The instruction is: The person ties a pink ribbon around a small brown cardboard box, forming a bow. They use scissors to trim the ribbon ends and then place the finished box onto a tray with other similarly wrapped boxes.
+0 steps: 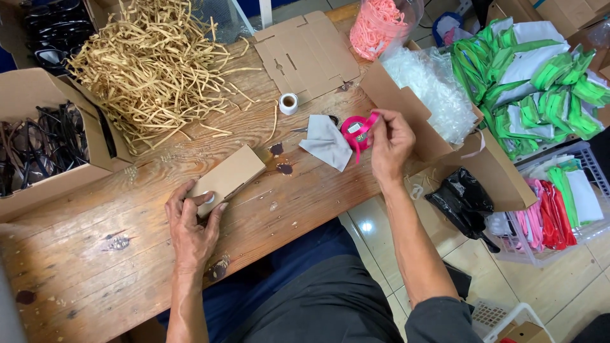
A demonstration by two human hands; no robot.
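My left hand (192,219) rests on the near end of a small closed cardboard box (229,176) lying on the wooden table (82,254), thumb and fingers gripping its end. My right hand (389,143) pinches the loose end of a pink ribbon coming off a pink ribbon spool (354,131) at the table's right edge. A grey cloth (325,143) lies just left of the spool, with scissors partly hidden under it.
A heap of tan paper shred (149,63) covers the far table. A flat unfolded carton (308,54), a small tape roll (288,103), an open box of dark eyeglasses (38,143), a box of clear bags (426,89) and baskets of green and pink pouches (540,76) surround me.
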